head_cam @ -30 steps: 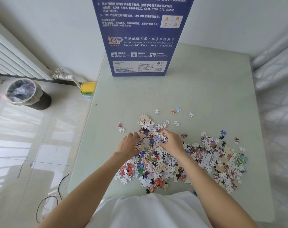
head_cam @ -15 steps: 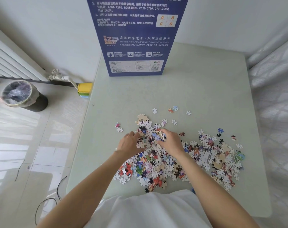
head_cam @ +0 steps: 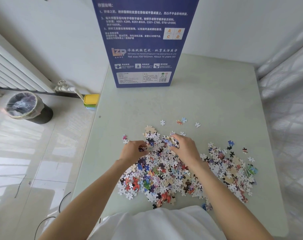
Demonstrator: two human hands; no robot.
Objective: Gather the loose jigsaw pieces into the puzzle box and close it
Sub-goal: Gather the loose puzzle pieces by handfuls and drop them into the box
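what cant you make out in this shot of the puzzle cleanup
- Tall blue cardboard puzzle box: its top is cut off by the head view's upper edge, so open or closed is unknown.
- Left hand: motion blur hides what its fingertips hold.
- Jigsaw pieces under both hands and forearms: hidden.
- Small print on the box: too small.

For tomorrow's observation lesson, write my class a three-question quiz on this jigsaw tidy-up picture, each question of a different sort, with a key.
1. True or false: the puzzle box lies flat on the table.
2. What does the right hand hold? A) jigsaw pieces B) a lid C) nothing
3. Which floor object stands beside the radiator?

Key: 1 false, it stands upright. 2 A. 3 The lined waste bin.
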